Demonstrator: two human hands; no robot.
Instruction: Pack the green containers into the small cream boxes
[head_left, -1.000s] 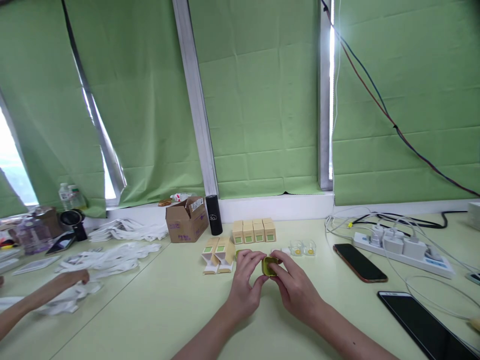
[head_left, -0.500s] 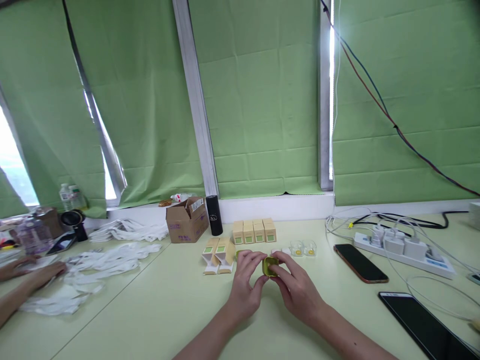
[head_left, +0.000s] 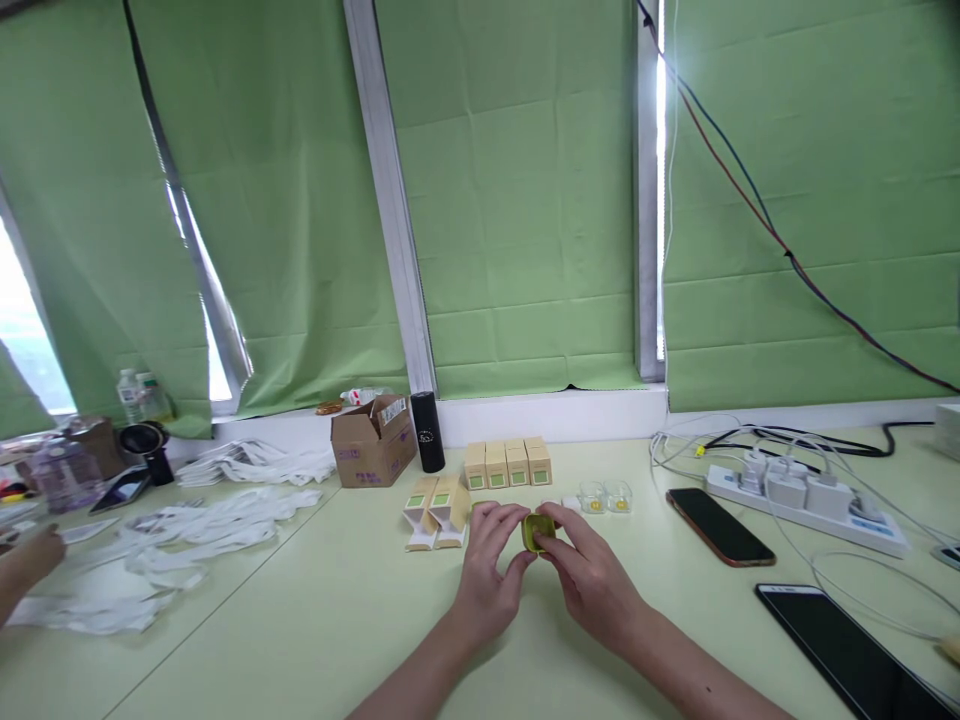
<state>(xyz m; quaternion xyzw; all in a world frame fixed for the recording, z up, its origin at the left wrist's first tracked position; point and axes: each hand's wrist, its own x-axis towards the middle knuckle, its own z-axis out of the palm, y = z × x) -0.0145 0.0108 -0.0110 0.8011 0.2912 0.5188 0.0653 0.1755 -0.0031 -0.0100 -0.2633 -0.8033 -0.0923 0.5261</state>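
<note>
Between my two hands is a small olive-green square cup (head_left: 531, 530), tilted so that its hollow side faces me. My left hand (head_left: 491, 575) pinches the cup's left edge with thumb and fingers. Fingers of my right hand (head_left: 596, 575) grip the right side, and one fingertip reaches into the hollow. What lies inside the cup is hidden by that finger. Just beyond the right hand stand two small clear containers (head_left: 605, 497) with yellow spots in them. Left of my left hand, two small cardboard boxes (head_left: 429, 497) lie with their flaps open.
Behind stands a row of small tan boxes (head_left: 507, 466), near a brown carton (head_left: 371, 450) and a black cylinder (head_left: 427, 430). To the right are a phone (head_left: 720, 527), a tablet (head_left: 847, 645) and a power strip (head_left: 810, 508). White straps (head_left: 172, 545) and another person's hand (head_left: 37, 555) are left.
The cup has turned slightly in my fingers, and both hands stay in nearly the same place. At the left, the other person's hands have drawn back toward the edge.
</note>
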